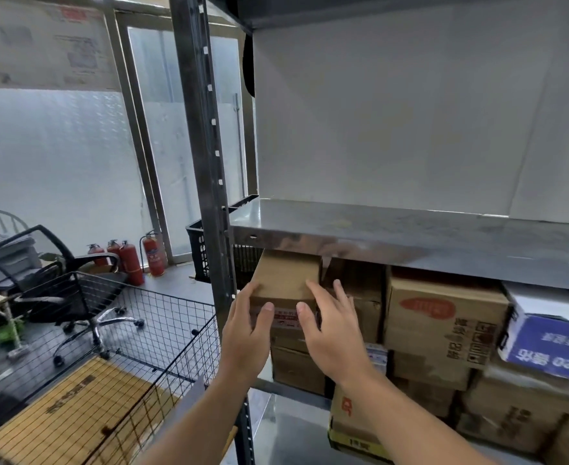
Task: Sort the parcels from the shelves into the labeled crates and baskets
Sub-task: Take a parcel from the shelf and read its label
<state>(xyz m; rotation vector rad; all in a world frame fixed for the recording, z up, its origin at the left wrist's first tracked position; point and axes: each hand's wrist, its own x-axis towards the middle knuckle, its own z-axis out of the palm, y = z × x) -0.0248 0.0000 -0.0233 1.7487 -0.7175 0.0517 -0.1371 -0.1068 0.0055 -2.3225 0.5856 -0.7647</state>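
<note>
Currently, well to the left of your left hand point(246, 333) stand an office chair point(58, 280) and a row of fire extinguishers point(132, 260); neither bears on the step. Below and left of that hand sits the wire basket point(162, 333), open at the top, with a flat cardboard sheet point(75, 407) lying inside it. No label on it can be read from this view. Beyond the shelf post point(214, 229), above your left hand, a black crate point(197, 250) is partly hidden.

Your left hand grips the left edge of the box point(288, 276), with the thumb on the taped front face and the fingers wrapped round the side. The box sits on top of a stack at the left end of the lower shelf, close under the metal shelf board point(410, 236). Your right hand point(333, 333) has its thumb on the same front face. Its fingers reach fairly straight into the narrow gap at the box's right side, pressing rather than wrapping.

Recommendation: clearance above the box looks slight, so draw it straight towards you, level, before lifting. Seat the right fingers deeper along the side for an even squeeze. Mind the neighbouring box point(370, 297) just right of your right hand, and the printed carton point(444, 317) beyond it; a twist could drag them. Read the box's label before choosing a basket.
</note>
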